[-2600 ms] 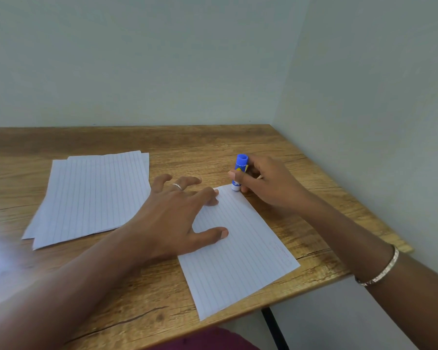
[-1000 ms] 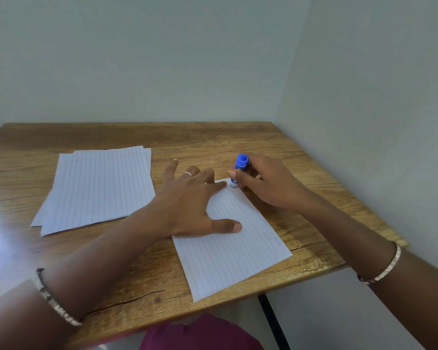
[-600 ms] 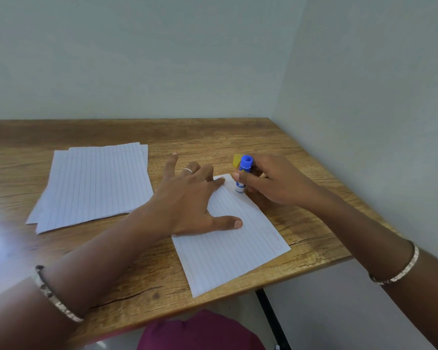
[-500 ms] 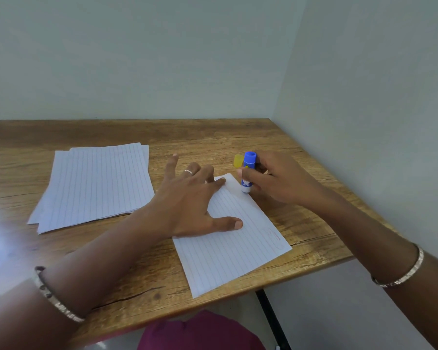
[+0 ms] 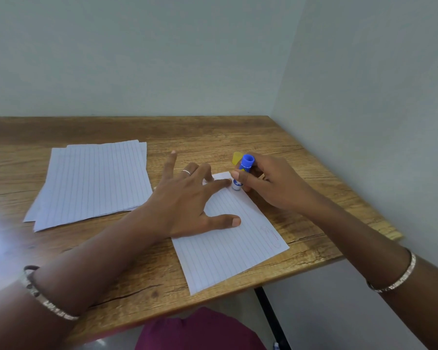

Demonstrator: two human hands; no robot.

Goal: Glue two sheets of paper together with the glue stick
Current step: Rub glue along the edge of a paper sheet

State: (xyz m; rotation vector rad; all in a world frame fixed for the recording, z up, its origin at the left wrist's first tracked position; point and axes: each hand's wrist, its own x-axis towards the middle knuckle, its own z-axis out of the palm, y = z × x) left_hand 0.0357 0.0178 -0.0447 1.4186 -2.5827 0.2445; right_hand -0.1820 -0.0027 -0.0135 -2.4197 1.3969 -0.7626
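Right hand (image 5: pixel 271 184) has its fingers curled round the glue stick (image 5: pixel 242 171), white end down on the sheet (image 5: pixel 228 248) near its 12 o'clock corner. Left hand (image 5: pixel 185 200) lies flat, fingers spread, pinning the sheet to the counter (image 5: pixel 213 133). If it were me, I'd pull the stick along that edge toward 5 o'clock with light, even pressure, away from the pinning hand so the sheet doesn't buckle. Spare stack (image 5: pixel 94 183) sits at 9 o'clock, yellow cap (image 5: pixel 236 157) just behind the stick at 12.
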